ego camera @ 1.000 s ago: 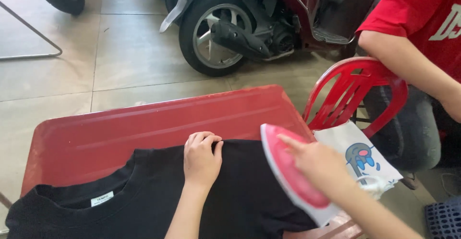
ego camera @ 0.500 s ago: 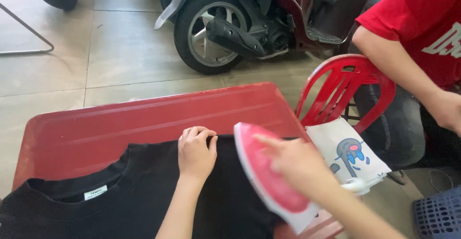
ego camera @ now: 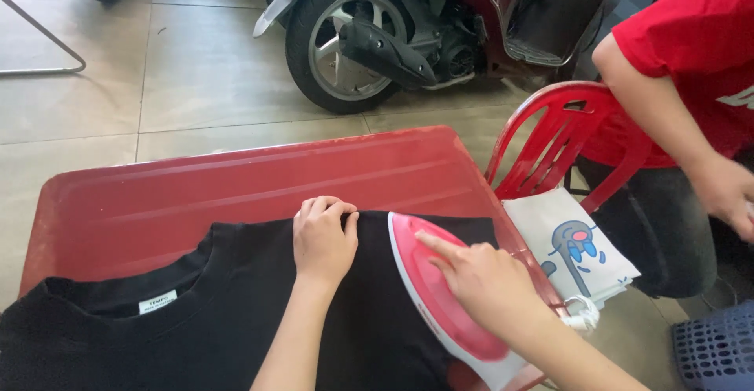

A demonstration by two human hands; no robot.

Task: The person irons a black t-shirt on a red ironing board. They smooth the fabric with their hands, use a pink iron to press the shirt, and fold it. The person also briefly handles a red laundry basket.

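Note:
A black T-shirt (ego camera: 188,320) lies spread on a red table (ego camera: 236,179), its collar and white label toward the left. My left hand (ego camera: 323,238) presses flat on the shirt's far edge, fingers curled over the hem. My right hand (ego camera: 483,277) grips a pink and white iron (ego camera: 440,304), which rests on the shirt just to the right of my left hand, its tip pointing away from me.
A red plastic chair (ego camera: 565,135) stands at the table's right end with a white printed bag (ego camera: 569,245) on it. Another person in a red shirt (ego camera: 699,37) sits at the right. A motorbike (ego camera: 408,29) is parked behind the table. A blue basket (ego camera: 719,348) sits low right.
The iron and my right hand have slid left across the shirt, closer to my left hand. My left hand has stayed on the shirt's edge.

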